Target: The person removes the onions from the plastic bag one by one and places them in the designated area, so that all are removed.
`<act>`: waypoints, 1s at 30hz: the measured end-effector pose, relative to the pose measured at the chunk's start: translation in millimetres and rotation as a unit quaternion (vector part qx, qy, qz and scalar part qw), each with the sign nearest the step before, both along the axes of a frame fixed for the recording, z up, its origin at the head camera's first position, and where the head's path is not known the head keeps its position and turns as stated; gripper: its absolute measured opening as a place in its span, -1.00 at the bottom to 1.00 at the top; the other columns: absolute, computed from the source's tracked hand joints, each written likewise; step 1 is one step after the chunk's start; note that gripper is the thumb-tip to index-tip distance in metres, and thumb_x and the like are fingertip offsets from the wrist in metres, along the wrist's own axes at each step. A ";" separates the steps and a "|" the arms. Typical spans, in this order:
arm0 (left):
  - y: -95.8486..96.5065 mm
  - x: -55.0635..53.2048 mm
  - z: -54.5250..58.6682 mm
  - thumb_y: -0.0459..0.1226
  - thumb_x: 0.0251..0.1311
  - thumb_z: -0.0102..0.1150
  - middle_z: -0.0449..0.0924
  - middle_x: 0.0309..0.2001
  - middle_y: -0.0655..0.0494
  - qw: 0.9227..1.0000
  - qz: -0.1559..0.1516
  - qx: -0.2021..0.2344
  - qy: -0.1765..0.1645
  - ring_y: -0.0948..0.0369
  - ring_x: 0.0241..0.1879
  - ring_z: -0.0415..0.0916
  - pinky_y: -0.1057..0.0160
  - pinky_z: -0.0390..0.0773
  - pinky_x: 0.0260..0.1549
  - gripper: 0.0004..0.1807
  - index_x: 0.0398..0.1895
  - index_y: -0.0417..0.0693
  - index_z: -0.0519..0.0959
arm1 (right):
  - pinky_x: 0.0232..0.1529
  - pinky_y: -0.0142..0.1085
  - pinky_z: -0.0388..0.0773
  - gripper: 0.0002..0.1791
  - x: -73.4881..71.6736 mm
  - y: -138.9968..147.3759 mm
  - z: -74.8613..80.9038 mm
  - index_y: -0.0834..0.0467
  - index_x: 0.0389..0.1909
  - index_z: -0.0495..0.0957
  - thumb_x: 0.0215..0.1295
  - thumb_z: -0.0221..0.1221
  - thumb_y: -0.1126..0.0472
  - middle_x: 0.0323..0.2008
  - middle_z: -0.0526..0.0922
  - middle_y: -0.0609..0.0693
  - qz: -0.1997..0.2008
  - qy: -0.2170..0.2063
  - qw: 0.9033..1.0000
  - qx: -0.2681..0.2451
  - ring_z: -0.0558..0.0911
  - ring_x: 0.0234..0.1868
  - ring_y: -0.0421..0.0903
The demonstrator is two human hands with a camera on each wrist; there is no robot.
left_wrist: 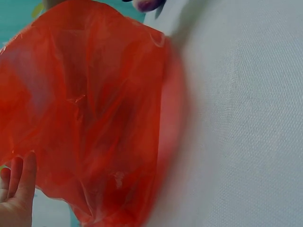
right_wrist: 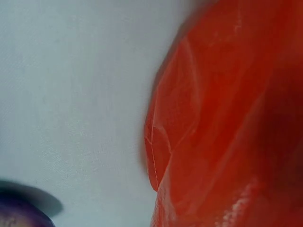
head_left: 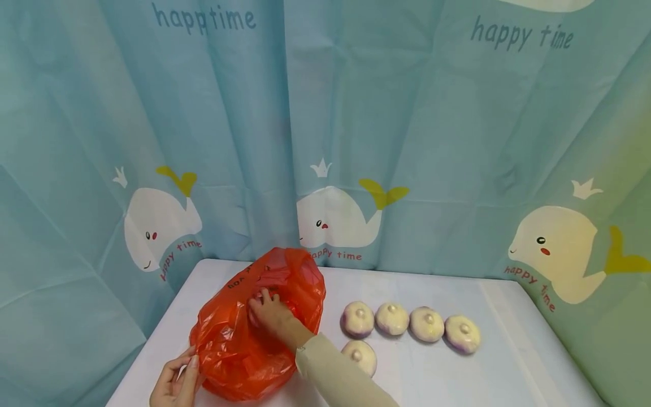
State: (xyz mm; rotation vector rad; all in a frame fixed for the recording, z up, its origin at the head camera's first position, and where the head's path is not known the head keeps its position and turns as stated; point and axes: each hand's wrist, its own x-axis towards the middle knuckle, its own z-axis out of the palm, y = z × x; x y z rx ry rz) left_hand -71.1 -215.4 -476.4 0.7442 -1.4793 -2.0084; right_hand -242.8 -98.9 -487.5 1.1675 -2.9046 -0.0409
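Note:
A thin red plastic bag with dark printing stands with its mouth spread toward the right. Its near-left edge is pinched between the thumb and fingers of my left hand. In the left wrist view, fingers of the left hand show beside the bag. My right hand reaches into the bag's mouth, fingers bent against the inside. Whether it grips anything is unclear. The right wrist view shows red plastic but no hand. Several round white-and-purple turnip-like vegetables lie to the right.
The vegetables form a row, with one in front of it, partly behind the right sleeve. The white table backs onto a blue curtain printed with whales. A purple vegetable edge shows in the right wrist view.

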 end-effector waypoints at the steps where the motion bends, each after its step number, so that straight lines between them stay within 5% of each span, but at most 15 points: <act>1: -0.1 0.2 -0.2 -0.36 0.28 0.09 0.55 -0.24 0.43 1.000 -0.001 0.000 -0.002 0.50 -0.32 0.56 0.46 0.57 -0.42 -0.80 -0.18 -0.37 0.39 | -0.29 -0.40 0.58 -0.61 0.5 0.6 -0.9 -0.11 0.00 0.31 0.23 0.25 0.13 0.09 0.32 -0.04 -0.004 -0.012 1.000 -0.014 0.45 -0.14 -0.04; 4: -0.8 1.5 -0.3 -0.34 0.28 0.09 0.53 -0.23 0.45 1.000 -0.003 -0.002 -0.010 0.52 -0.32 0.55 0.47 0.57 -0.42 -0.78 -0.16 -0.36 0.38 | -0.29 -0.38 0.57 -0.61 1.1 2.3 -2.3 -0.11 0.00 0.29 0.25 0.23 0.17 0.11 0.35 -0.06 -0.014 -0.056 0.997 -0.042 0.46 -0.16 -0.02; 9: -1.1 1.2 -1.1 -0.34 0.25 0.14 0.56 -0.23 0.40 1.000 0.001 0.011 0.016 0.48 -0.32 0.57 0.44 0.58 -0.43 -0.78 -0.20 -0.36 0.40 | -0.29 -0.33 0.61 -0.41 1.5 3.2 -1.2 -0.14 0.10 0.25 0.13 0.34 0.19 0.11 0.36 -0.01 -0.025 -0.070 0.997 -0.011 0.48 -0.09 -0.01; 14: -1.0 1.4 -2.2 -0.34 0.25 0.13 0.56 -0.23 0.39 1.000 0.004 0.007 0.026 0.48 -0.32 0.57 0.43 0.58 -0.43 -0.77 -0.21 -0.39 0.40 | -0.34 -0.34 0.61 -0.33 1.6 6.4 1.5 -0.04 0.21 0.22 0.13 0.33 0.21 0.00 0.34 0.07 -0.047 -0.109 0.991 -0.061 0.46 -0.11 0.03; 19: -1.1 1.6 -2.8 -0.34 0.27 0.12 0.55 -0.22 0.40 1.000 0.002 0.003 0.018 0.50 -0.32 0.56 0.45 0.57 -0.43 -0.78 -0.20 -0.38 0.39 | -0.07 -0.09 0.56 -0.04 0.5 13.7 2.3 -0.02 0.36 0.12 -0.06 0.44 0.18 0.21 0.19 0.10 -0.084 -0.212 0.961 -0.154 0.25 0.21 0.16; 23: -0.6 0.7 -2.3 -0.35 0.24 0.14 0.57 -0.23 0.38 1.000 0.007 0.011 0.029 0.47 -0.32 0.58 0.43 0.58 -0.44 -0.79 -0.22 -0.37 0.41 | -0.02 -0.02 0.51 0.03 1.1 19.7 2.5 -0.03 0.38 0.09 -0.13 0.45 0.09 0.30 0.12 0.09 -0.075 -0.244 0.946 -0.199 0.11 0.32 0.26; 30: 1.7 -0.6 -0.4 -0.37 0.23 0.15 0.57 -0.25 0.39 1.000 0.005 0.005 0.025 0.48 -0.33 0.57 0.45 0.57 -0.43 -0.80 -0.23 -0.38 0.42 | -0.14 -0.24 0.58 0.01 9.3 26.5 6.4 -0.02 0.37 0.11 -0.13 0.41 -0.03 0.16 0.26 0.04 -0.027 -0.203 0.960 -0.190 0.25 0.19 0.19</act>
